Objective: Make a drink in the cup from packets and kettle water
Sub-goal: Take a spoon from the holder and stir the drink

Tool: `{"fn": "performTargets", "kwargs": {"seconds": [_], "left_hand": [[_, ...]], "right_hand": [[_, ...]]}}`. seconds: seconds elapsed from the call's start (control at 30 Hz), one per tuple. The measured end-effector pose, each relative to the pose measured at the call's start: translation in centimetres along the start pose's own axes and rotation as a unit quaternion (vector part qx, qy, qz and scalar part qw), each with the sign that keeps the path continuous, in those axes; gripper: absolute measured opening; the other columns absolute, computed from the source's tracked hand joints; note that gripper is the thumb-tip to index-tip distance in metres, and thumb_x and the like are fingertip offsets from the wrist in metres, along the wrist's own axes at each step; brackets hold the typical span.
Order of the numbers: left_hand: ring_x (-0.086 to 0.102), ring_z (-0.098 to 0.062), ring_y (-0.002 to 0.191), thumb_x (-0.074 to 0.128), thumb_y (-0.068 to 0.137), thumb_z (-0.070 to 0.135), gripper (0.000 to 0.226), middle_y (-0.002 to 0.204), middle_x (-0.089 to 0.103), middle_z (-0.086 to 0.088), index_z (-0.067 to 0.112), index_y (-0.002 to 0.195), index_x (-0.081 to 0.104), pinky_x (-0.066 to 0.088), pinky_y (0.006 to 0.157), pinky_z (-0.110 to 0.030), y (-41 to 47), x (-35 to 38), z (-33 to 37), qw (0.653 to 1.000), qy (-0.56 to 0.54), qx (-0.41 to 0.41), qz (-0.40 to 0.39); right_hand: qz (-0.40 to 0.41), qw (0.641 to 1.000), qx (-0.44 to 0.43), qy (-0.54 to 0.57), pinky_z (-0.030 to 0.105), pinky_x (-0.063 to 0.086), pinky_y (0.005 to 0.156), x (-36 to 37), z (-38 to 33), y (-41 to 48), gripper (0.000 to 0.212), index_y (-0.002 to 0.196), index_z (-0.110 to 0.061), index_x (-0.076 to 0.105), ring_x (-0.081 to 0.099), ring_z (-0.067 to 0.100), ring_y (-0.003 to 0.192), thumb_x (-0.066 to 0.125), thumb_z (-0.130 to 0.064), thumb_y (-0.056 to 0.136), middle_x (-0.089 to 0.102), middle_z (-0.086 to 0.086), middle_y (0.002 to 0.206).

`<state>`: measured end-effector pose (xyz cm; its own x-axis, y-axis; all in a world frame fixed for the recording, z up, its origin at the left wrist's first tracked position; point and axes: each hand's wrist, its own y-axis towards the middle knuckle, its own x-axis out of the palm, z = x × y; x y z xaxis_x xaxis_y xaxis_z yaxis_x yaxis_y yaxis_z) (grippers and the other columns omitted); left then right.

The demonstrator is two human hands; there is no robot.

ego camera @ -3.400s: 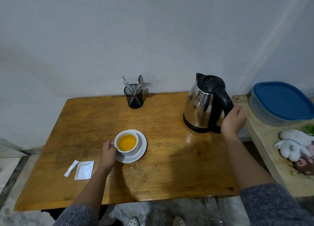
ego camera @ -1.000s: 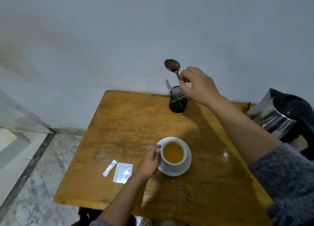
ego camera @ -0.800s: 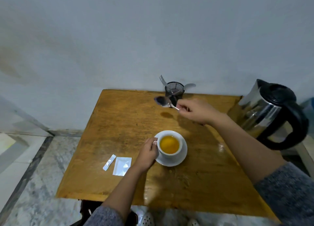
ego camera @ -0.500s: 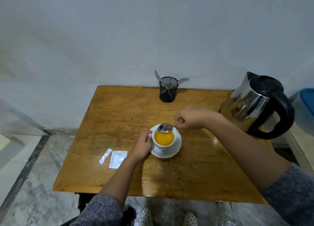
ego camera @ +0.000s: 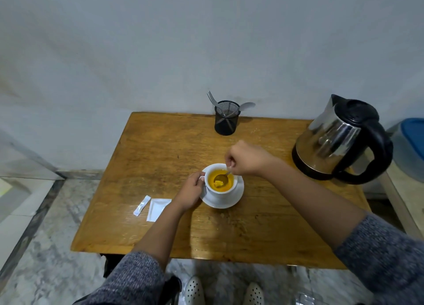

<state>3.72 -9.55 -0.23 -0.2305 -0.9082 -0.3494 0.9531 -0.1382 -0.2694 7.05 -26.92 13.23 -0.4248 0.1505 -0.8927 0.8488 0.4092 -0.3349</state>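
A white cup full of orange drink stands on a white saucer in the middle of the wooden table. My left hand grips the cup by its handle side. My right hand is above the cup's far right rim, shut on a metal spoon whose bowl dips into the drink. Two white packets, a narrow stick and a square sachet, lie flat to the left of my left hand. The steel kettle with a black handle stands at the table's right.
A black mesh holder with a fork and a spoon stands at the table's far edge by the wall. A blue-lidded container sits on a second surface at the far right. Marble floor lies on the left and below.
My right hand left the kettle, took a spoon from the mesh holder, carried it down to the cup, and now its bowl is in the drink. My left hand stayed on the cup.
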Motion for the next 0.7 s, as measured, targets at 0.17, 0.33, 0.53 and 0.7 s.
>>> {"fn": "performTargets", "kwargs": {"seconds": [0.17,0.33,0.53,0.7], "left_hand": [[0.051,-0.022,0.103,0.037,0.095,0.017,0.019,0.116,0.056,-0.013,0.022,0.100,0.055,0.040,0.088,-0.034,0.2,0.2,-0.3,1.000,0.003,-0.005,0.001],[0.051,-0.024,0.103,0.037,0.095,0.015,0.020,0.117,0.056,-0.018,0.020,0.100,0.056,0.038,0.085,-0.032,0.5,0.1,-0.7,1.000,0.011,0.006,-0.004],[0.051,-0.026,0.105,0.036,0.095,0.015,0.021,0.117,0.056,-0.018,0.020,0.102,0.055,0.039,0.086,-0.034,0.6,0.2,-0.8,1.000,0.014,0.007,-0.008],[0.052,-0.026,0.103,0.037,0.095,0.017,0.021,0.117,0.057,-0.019,0.018,0.102,0.057,0.039,0.085,-0.033,0.7,0.2,-0.9,1.000,0.010,0.001,-0.005]], "right_hand": [[0.073,0.977,0.021,0.202,0.034,0.055,0.068,0.4,0.2,-0.2,0.005,0.084,-0.009,0.072,0.060,0.014,0.069,0.070,-0.010,0.079,0.070,0.008,0.078],[0.067,0.982,-0.049,0.172,0.031,0.051,0.073,0.8,-0.5,-0.7,0.015,0.096,-0.011,0.070,0.062,0.015,0.084,0.057,-0.017,0.091,0.069,0.004,0.090],[0.029,0.991,-0.111,0.068,0.032,0.044,0.067,1.1,-0.5,-1.1,0.021,0.096,-0.007,0.065,0.059,0.022,0.088,0.047,-0.017,0.095,0.067,0.008,0.097],[0.074,0.985,-0.054,0.148,0.030,0.041,0.061,1.7,-0.1,-0.9,0.020,0.093,-0.007,0.068,0.057,0.020,0.075,0.051,-0.017,0.093,0.069,0.008,0.088]]}}
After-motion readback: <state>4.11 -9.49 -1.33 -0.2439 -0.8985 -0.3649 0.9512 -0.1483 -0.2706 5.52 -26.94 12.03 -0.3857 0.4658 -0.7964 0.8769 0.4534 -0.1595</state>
